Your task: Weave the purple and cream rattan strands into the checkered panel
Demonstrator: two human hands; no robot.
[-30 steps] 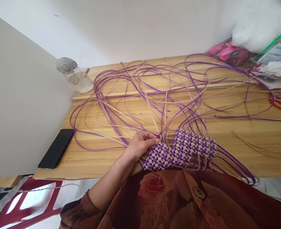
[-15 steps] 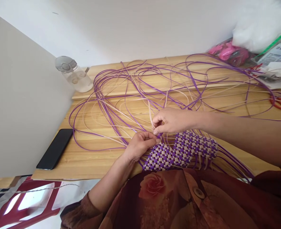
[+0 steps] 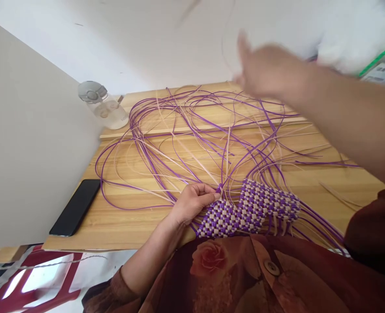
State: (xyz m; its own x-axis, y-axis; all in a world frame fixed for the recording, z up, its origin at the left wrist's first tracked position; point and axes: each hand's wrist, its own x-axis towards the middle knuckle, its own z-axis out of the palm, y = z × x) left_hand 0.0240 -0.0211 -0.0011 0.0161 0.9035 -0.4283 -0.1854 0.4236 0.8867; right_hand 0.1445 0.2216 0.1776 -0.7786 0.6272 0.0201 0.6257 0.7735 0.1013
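Note:
A purple and beige woven piece (image 3: pixel 267 202) lies at the table's front edge, close to my body, with long loose strands (image 3: pixel 153 152) fanning out from it over the wood. At its upper left corner my left hand (image 3: pixel 197 200) pinches the weave between thumb and fingertips. My right hand (image 3: pixel 264 69) is raised high above the back of the table, in front of the white wall, and is smeared by motion. A faint thin strand shows near its fingers, but whether they hold it is unclear.
A clear bottle with a grey lid (image 3: pixel 105 106) stands at the back left. A black phone (image 3: pixel 75 208) lies at the left edge. A green-edged clear bag (image 3: pixel 383 67) is at the back right, partly behind my right arm. A raised wooden ledge (image 3: pixel 140 129) runs along the back.
My right hand has left the weave and swung up and away to the right, and the pale strand near it has moved. My left hand stays at the same corner.

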